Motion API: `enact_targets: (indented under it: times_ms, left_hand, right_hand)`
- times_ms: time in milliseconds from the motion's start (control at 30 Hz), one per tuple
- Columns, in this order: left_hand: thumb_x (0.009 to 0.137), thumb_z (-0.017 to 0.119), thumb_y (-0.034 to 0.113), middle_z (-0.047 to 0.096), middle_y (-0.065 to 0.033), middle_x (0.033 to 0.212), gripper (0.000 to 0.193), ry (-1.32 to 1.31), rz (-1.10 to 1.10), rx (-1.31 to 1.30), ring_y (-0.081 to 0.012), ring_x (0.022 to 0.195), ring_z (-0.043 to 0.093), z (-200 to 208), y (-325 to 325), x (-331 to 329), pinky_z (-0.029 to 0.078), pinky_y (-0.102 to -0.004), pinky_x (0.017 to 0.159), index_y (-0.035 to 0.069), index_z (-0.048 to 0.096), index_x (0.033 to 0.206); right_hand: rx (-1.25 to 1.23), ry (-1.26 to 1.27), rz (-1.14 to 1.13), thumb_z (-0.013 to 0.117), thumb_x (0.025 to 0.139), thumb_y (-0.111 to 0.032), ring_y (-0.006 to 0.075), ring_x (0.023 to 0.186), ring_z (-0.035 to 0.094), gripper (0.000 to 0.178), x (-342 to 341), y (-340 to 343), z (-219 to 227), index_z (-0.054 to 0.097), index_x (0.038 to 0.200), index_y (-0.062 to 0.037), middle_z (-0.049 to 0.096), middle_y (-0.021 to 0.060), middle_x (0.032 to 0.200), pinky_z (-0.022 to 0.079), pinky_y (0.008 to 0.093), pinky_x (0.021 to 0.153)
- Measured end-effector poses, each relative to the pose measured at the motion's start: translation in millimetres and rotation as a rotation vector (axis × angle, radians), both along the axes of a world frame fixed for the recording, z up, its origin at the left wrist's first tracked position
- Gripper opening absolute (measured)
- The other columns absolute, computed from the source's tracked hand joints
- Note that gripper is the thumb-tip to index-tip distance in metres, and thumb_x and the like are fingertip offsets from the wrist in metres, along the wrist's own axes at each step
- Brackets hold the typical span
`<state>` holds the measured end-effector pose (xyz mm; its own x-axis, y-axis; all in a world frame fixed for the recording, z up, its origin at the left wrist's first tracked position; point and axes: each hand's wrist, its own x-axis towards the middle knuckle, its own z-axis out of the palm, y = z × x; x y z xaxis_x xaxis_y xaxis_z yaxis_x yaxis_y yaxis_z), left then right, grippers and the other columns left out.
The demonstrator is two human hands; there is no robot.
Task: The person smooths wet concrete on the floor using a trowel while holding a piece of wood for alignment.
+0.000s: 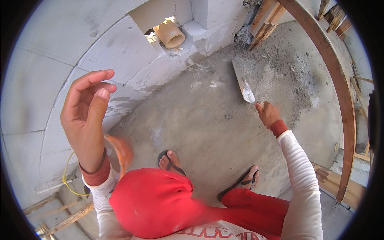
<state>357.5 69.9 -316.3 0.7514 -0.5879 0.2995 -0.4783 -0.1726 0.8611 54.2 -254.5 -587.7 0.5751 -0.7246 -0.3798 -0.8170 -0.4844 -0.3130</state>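
Note:
My right hand [269,114] is closed round the handle of a trowel [243,83]. Its long metal blade points away from me over the grey concrete floor, with a whitish smear near the handle end. Whether the blade touches the floor I cannot tell. My left hand [86,108] is raised in front of the pale block wall [116,48], fingers curved and apart, holding nothing. Just below that wrist, an orange bucket [119,152] is partly hidden behind my forearm and red-clad knee.
A tan pipe stub [169,34] sticks out of a wall opening. Rough grit [308,76] lies on the floor at the far right. A long brown beam [340,76] curves down the right side. Timber offcuts [267,22] lean by the wall. My sandalled foot [171,162] stands on the concrete.

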Motion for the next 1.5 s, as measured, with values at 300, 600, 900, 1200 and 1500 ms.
enact_targets:
  times_ms: [300, 600, 900, 1200, 1500]
  left_hand:
    - [0.095, 0.060, 0.001, 0.067, -0.0137, 0.124, 0.042, -0.122, -0.057, 0.122, -0.0171, 0.106, 0.063, 18.5, -12.6, -12.1, 0.049, -0.0302, 0.094, -0.001, 0.056, 0.137]
    - [0.098, 0.064, 0.024, 0.063, -0.0193, 0.131, 0.055, -0.210, -0.035, 0.317, -0.0277, 0.124, 0.060, 103.0, 20.6, -53.0, 0.045, -0.0424, 0.108, -0.005, 0.050, 0.143]
    - [0.084, 0.077, 0.022, 0.065, -0.0236, 0.129, 0.065, -0.222, -0.337, 0.471, -0.0346, 0.123, 0.061, 86.6, -49.5, -87.5, 0.044, -0.0454, 0.108, -0.005, 0.055, 0.139]
    - [0.086, 0.077, 0.021, 0.065, -0.0232, 0.128, 0.063, -0.091, -0.396, 0.558, -0.0331, 0.121, 0.063, 70.5, -56.4, -79.2, 0.047, -0.0421, 0.104, -0.006, 0.055, 0.139]
    - [0.084, 0.076, 0.014, 0.066, -0.0226, 0.127, 0.061, -0.048, -0.461, 0.589, -0.0316, 0.119, 0.064, 56.7, -75.9, -79.3, 0.048, -0.0408, 0.102, -0.006, 0.056, 0.138]
  right_hand:
    - [-0.156, 0.040, 0.130, 0.050, 0.102, -0.051, 0.0490, 0.089, 0.070, 0.055, 13.1, -18.2, -19.6, 0.065, 0.107, 0.0018, 0.072, 0.0287, 0.089, 0.056, 0.0543, 0.080]
    - [0.283, -0.065, 0.080, 0.055, 0.101, -0.050, 0.0313, 0.056, 0.069, 0.056, -11.3, -29.0, 51.6, 0.061, 0.100, 0.0050, 0.068, 0.0201, 0.072, 0.055, 0.0460, 0.054]
    - [1.154, -0.589, -0.548, 0.054, 0.104, -0.047, 0.0155, 0.049, 0.052, 0.042, 44.1, -28.8, -22.8, 0.053, 0.101, -0.0055, 0.050, 0.0026, 0.064, 0.044, 0.0342, 0.043]
    - [1.170, -0.737, -0.903, 0.051, 0.105, -0.050, 0.0126, 0.042, 0.044, 0.041, -66.0, -28.4, -15.7, 0.050, 0.100, -0.0092, 0.049, 0.0019, 0.063, 0.039, 0.0311, 0.038]
    - [0.971, -0.569, -0.507, 0.054, 0.104, -0.047, 0.0126, 0.043, 0.049, 0.039, -9.5, -24.9, -25.5, 0.058, 0.101, -0.0075, 0.054, 0.0030, 0.064, 0.040, 0.0320, 0.037]
